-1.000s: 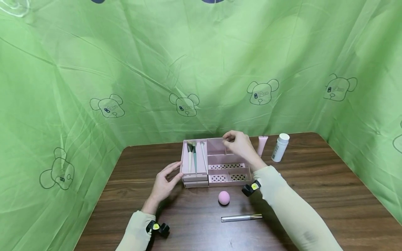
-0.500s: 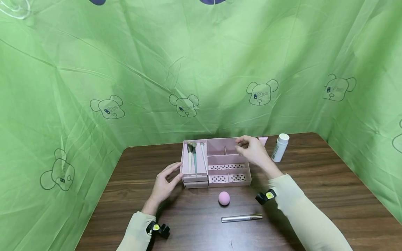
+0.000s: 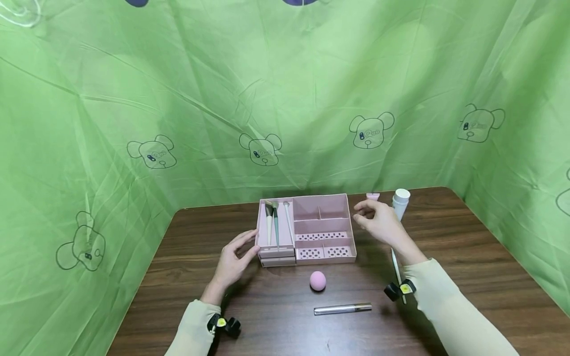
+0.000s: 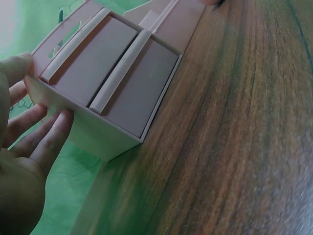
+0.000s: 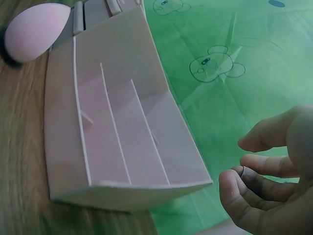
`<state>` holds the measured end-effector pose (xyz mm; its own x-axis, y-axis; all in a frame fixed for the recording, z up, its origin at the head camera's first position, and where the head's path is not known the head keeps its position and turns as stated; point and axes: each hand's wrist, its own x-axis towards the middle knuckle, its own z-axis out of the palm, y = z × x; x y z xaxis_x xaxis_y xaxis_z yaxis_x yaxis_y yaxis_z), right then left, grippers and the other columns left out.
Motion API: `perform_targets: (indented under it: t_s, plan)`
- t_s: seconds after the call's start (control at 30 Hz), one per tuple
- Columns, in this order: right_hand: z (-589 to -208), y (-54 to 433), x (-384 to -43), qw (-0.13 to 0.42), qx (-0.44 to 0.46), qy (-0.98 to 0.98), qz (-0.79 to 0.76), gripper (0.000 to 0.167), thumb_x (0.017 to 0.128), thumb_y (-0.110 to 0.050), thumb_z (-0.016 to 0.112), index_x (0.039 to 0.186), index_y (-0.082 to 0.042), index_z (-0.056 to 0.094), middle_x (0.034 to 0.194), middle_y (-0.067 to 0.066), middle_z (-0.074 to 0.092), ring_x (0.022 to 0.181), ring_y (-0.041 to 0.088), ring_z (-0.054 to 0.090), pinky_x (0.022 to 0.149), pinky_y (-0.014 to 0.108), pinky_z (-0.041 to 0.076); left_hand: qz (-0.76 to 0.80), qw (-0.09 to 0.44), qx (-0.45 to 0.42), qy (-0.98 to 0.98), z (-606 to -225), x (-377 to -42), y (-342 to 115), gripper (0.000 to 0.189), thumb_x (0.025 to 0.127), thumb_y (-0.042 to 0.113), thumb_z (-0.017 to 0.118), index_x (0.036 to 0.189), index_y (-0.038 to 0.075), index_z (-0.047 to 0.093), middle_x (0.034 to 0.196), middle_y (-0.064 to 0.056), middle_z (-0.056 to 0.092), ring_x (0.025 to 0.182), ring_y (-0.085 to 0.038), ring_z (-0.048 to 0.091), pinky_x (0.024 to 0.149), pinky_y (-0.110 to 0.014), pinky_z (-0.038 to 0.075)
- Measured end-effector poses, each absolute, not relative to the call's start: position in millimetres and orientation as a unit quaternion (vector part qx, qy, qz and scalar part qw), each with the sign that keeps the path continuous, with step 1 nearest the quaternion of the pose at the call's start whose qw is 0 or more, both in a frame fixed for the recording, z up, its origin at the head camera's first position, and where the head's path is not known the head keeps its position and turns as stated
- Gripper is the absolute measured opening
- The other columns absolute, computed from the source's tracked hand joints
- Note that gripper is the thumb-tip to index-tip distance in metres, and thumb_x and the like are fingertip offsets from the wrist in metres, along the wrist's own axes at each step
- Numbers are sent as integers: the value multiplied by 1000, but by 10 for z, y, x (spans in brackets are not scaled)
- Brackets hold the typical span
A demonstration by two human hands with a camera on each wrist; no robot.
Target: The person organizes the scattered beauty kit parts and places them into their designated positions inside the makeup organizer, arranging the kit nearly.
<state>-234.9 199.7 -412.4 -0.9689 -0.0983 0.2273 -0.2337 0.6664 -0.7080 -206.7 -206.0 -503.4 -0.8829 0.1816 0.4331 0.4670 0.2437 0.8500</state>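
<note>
The pale-pink, boxy plastic organizer [image 3: 320, 226] stands on the dark-brown wooden tabletop [image 3: 187, 252]. The left grip [image 3: 229, 264], fingers extended, touches its side; the right grip [image 3: 382, 225], half-curled nearby, holds nothing. Probably light and stiff, it is best held by outer walls.

Organizer [image 3: 320, 226]: smooth plastic, matt. Silver tube [image 3: 342, 309]: shiny, metal-looking. Pink ball [image 3: 317, 281]: smooth, matt. Tabletop [image 3: 276, 316]: wood-grained, faintly glossy. Backdrop [image 3: 285, 99]: creased cloth, slight sheen. Bottle [image 3: 399, 203]: smooth, plastic-looking.

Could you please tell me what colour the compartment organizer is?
The organizer is pale pink, clearest in the head view.
</note>
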Motion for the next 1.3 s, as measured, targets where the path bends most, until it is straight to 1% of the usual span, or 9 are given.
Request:
perform_targets:
  t_s: [0.1,0.23,0.33,0.5,0.67,0.9,1.03,1.1,1.3]
  plan:
    - [-4133,2077,-2312,81,93,-907,402,23,87,-13,68,107,-2,68,87,10,71,68,17,66,57,24,54,-578,126,-212,-778,-5041,-2068,-2060,43,90,9,69,132,6,60,134,-15,57,118,-16,60,101,-38,51]
    - [-4167,2185,-2281,95,88,-917,378,19,87,-16,70,104,-7,69,87,7,72,72,17,66,59,24,53,-570,131,-212,-783,-5023,-2057,-2050,43,91,5,68,132,2,59,134,-18,57,118,-19,60,99,-27,52]
    - [-4203,2267,-2263,100,79,-924,361,18,87,-19,71,103,-10,70,87,4,72,75,17,65,63,26,51,-566,132,-215,-785,-4943,-2015,-2025,42,90,2,67,131,-4,58,133,-22,56,117,-25,61,97,-20,51]
    - [-4253,2393,-2219,100,68,-929,350,21,87,-20,70,105,-9,70,89,5,72,78,19,66,65,28,51,-567,127,-218,-784,-4769,-1931,-1981,42,90,1,68,129,-10,57,131,-26,56,116,-34,60,98,-21,51]
    - [-4335,2535,-2190,97,59,-934,340,19,88,-21,70,104,-12,70,89,5,73,78,17,66,63,26,50,-571,121,-211,-784,-4737,-1914,-1969,42,89,1,68,129,-8,57,132,-25,56,116,-39,58,98,-21,51]
    - [-4450,2699,-2169,99,47,-940,324,20,87,-22,70,103,-11,70,89,5,73,76,13,64,62,26,48,-577,116,-204,-782,-4728,-1909,-1968,42,90,2,68,129,-6,58,133,-22,57,118,-29,59,98,-23,52]
    - [-4512,2766,-2146,92,35,-942,321,21,86,-19,71,104,-9,70,89,6,73,77,15,64,64,27,46,-576,117,-203,-783,-4728,-1910,-1968,42,89,2,68,129,-6,58,133,-22,57,117,-29,60,98,-23,52]
    - [-4541,2791,-2138,87,30,-942,323,22,86,-18,71,105,-8,70,89,7,73,77,15,64,65,28,45,-575,118,-204,-783,-4733,-1914,-1969,42,89,2,68,129,-7,58,132,-22,57,117,-30,60,98,-23,52]
    - [-4623,2855,-2111,82,24,-943,321,21,85,-18,71,105,-9,69,88,5,72,72,9,61,60,24,44,-576,121,-211,-780,-4745,-1916,-1972,42,90,1,68,129,-8,57,132,-25,56,117,-42,57,98,-21,52]
